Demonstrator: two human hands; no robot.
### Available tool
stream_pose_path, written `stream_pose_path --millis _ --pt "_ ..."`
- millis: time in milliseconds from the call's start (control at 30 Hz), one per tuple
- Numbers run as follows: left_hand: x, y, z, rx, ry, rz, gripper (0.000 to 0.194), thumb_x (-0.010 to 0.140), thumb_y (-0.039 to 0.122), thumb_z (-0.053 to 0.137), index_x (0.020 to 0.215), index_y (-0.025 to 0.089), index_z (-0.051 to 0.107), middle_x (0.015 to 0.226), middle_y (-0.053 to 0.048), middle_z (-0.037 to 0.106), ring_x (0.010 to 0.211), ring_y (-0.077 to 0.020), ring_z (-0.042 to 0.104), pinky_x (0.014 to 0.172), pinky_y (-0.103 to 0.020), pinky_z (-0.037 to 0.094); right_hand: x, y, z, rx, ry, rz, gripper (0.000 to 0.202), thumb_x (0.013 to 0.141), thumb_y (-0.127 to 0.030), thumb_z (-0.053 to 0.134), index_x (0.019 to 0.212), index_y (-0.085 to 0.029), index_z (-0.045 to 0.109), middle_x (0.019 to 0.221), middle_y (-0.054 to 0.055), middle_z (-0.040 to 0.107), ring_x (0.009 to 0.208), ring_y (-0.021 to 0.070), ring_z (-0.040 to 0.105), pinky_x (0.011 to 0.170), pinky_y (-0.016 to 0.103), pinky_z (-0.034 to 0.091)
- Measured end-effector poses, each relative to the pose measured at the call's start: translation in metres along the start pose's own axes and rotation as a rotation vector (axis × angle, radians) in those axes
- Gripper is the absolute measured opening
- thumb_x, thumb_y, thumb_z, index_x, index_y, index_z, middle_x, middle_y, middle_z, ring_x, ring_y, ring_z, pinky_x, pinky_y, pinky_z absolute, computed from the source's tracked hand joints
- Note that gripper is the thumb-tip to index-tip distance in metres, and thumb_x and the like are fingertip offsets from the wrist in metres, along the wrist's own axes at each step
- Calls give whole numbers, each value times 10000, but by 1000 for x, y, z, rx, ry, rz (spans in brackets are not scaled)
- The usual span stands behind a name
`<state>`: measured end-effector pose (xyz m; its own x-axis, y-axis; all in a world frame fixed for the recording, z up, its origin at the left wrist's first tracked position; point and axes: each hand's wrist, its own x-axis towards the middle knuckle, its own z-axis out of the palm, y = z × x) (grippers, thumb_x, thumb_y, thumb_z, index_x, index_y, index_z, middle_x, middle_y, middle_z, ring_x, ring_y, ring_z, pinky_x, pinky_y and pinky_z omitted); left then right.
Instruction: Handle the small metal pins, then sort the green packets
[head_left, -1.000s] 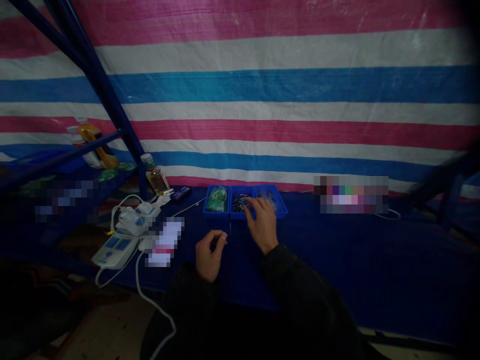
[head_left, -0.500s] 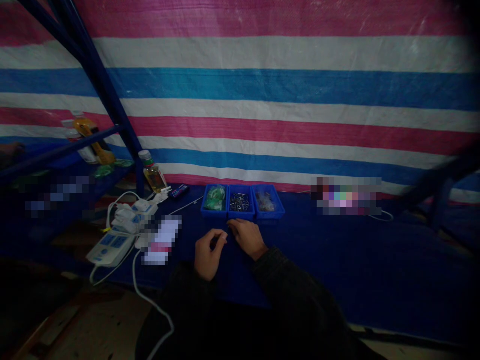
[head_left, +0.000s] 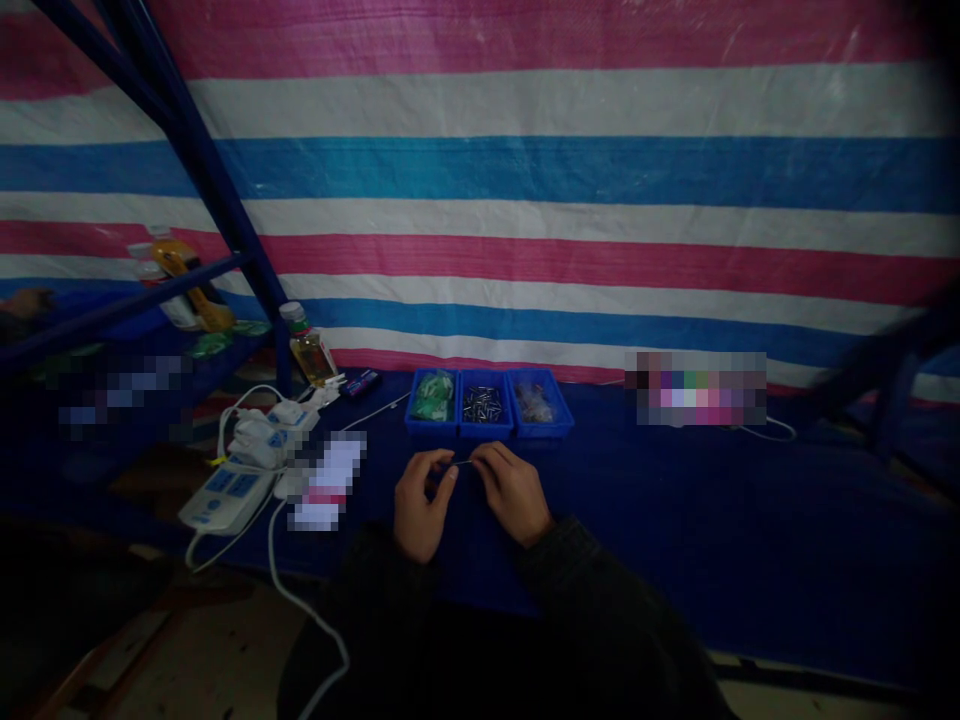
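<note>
My left hand (head_left: 424,507) is closed, its thumb and forefinger curled toward each other. What sits between those fingertips is too small and dark to make out. My right hand (head_left: 514,492) pinches a thin, pin-like piece (head_left: 464,462), whose far end reaches the left fingertips. Just beyond both hands three blue bins stand side by side. The left bin (head_left: 432,429) holds small green-and-clear plastic bags, the middle bin (head_left: 486,431) holds many short metal pins, and the right bin (head_left: 541,430) holds small clear pieces or bags.
On the left lie a power strip (head_left: 225,497) with plugs and cables, a blurred-out phone-like item (head_left: 328,485) and a small dark box (head_left: 361,384). A drink bottle (head_left: 309,345) stands by the blue frame post (head_left: 217,190). Another person's hand (head_left: 28,302) shows at far left.
My right hand has drawn back from the front of the middle bin, toward me and slightly right. The thin piece now shows between my hands. My left hand has barely shifted.
</note>
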<state>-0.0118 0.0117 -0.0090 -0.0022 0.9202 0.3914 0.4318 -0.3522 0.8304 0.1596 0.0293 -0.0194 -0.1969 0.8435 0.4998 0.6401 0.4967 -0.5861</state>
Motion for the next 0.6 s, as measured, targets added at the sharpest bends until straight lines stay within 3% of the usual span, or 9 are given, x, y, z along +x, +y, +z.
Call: stream_pose_path --millis 133,267,400,600 --pt "-1 1 2 15 -168 24 132 950 281 633 1009 216 732 964 -52 767 892 -205 719 751 -283 541 -19 -3 -2 115 68 -24 202 1035 -231 476 1051 -237 677 1027 72 714 951 209 694 893 342 551" --pt "-1 5 2 17 -261 44 160 967 289 603 924 207 733 846 -37 761 801 -193 714 713 -270 526 -32 -8 -5 162 129 -20 191 1021 -226 500 1035 -236 690 1013 78 712 933 212 698 871 351 569" --pt "-2 10 0 20 -320 77 182 976 270 581 892 200 726 831 -35 745 787 -182 696 720 -266 510 -38 -10 -7 182 147 -6 170 1006 -204 522 997 -234 689 997 74 699 908 207 694 847 341 568" --pt "-3 10 1 15 -317 108 204 978 273 565 873 191 720 822 -47 737 779 -185 681 715 -275 502 -40 -10 -7 190 124 4 176 1004 -183 491 978 -234 658 964 68 688 906 209 684 842 340 557"
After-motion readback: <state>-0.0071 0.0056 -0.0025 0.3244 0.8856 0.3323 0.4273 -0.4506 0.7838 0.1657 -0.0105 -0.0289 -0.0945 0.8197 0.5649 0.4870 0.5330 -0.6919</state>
